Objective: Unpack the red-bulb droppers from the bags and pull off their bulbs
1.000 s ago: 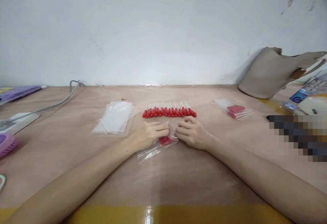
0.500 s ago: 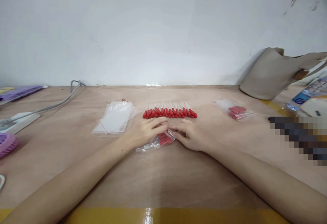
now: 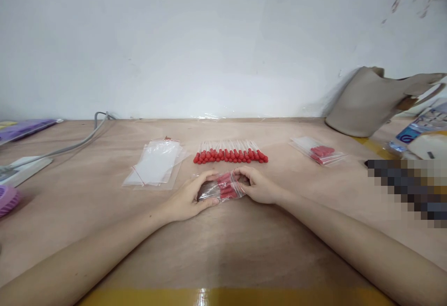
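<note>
The bag [image 3: 227,190] with red ends inside lies at near centre, between the hands. The left hand [image 3: 190,199] grips its left end, thumb now on the near side where half a second ago it was hidden; the right hand [image 3: 259,186] pinches the right end. The bag now seems squared up and better controlled. Just beyond, red-tipped sticks [image 3: 230,155] lie in a row, flat bags [image 3: 153,162] left, a filled bag [image 3: 321,150] right. The wooden table [image 3: 223,250] meets a pale wall [image 3: 209,40]; a handbag [image 3: 363,103] stands far right.
</note>
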A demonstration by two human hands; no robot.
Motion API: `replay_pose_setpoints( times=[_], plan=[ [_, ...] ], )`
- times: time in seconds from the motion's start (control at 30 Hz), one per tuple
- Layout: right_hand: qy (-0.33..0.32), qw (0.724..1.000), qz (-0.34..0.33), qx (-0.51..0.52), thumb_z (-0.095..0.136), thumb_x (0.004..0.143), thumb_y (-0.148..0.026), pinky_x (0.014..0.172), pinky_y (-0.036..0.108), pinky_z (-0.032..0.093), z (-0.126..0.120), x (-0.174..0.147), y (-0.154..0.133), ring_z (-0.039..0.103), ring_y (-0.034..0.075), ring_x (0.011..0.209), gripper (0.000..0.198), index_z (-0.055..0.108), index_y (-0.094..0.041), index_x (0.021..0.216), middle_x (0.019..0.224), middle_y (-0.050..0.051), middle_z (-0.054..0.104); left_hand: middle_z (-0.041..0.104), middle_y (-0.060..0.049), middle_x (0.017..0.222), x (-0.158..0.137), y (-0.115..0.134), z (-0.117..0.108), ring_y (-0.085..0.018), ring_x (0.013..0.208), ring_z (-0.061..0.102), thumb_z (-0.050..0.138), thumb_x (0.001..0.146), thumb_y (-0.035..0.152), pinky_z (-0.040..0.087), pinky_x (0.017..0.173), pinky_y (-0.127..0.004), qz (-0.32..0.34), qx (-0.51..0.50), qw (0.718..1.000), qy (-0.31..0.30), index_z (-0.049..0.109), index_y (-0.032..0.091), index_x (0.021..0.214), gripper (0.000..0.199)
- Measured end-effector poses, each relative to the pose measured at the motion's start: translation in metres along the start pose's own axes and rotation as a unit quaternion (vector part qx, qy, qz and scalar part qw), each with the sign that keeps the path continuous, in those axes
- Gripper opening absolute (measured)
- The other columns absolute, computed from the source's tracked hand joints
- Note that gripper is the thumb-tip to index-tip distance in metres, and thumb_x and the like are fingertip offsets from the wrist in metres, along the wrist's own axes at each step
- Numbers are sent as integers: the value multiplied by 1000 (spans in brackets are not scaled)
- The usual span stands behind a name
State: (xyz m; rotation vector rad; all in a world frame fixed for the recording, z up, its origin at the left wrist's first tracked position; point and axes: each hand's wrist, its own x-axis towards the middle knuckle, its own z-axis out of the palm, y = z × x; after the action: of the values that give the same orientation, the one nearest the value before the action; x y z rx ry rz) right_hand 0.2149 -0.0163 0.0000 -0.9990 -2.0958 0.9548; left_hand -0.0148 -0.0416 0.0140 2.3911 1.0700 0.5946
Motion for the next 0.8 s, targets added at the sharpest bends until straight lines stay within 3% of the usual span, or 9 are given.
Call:
replay_pose_setpoints(
  times=[0.1, 0.2, 0.47, 0.63, 0.8],
  plan=[
    [4, 990, 39, 134, 60, 74, -29, 63, 26, 45, 3, -1, 2, 54, 12, 71, 22, 52, -16, 90, 85, 4, 59, 48, -7, 127, 4, 1, 1, -22, 113, 49, 56, 81, 39, 43, 93, -34, -1, -14, 1000, 17, 35, 23, 128, 54],
    [5, 979, 62, 192, 67, 69, -34, 62, 26, 46, 5, -1, 1, 54, 11, 68, 35, 49, -18, 93, 84, 2, 59, 50, -6, 125, 5, 2, 1, -21, 109, 51, 55, 81, 39, 43, 91, -34, 1, 1, 1000, 23, 38, 24, 126, 50],
    [21, 976, 51, 210, 66, 69, -45, 55, 23, 43, 8, 0, -6, 53, 9, 60, 35, 54, -16, 84, 71, 0, 59, 55, -5, 119, 5, 3, 2, -22, 102, 54, 51, 84, 38, 44, 86, -34, -1, 46, 999, 7, 38, 25, 129, 48],
    [-17, 967, 54, 248, 63, 71, -49, 65, 27, 48, 6, -1, -11, 58, 12, 69, 38, 55, -17, 88, 77, 1, 60, 56, -6, 118, 5, 1, 3, -21, 100, 55, 50, 85, 36, 44, 85, -34, 13, 49, 999, 12, 39, 24, 128, 46],
    [-55, 965, 103, 235, 66, 69, -45, 63, 25, 48, -2, -1, -8, 58, 11, 68, 36, 52, -16, 84, 75, 0, 61, 55, -6, 120, 5, 1, 3, -21, 104, 54, 50, 85, 37, 43, 88, -35, 10, 51, 999, 8, 43, 23, 124, 42]
  ],
)
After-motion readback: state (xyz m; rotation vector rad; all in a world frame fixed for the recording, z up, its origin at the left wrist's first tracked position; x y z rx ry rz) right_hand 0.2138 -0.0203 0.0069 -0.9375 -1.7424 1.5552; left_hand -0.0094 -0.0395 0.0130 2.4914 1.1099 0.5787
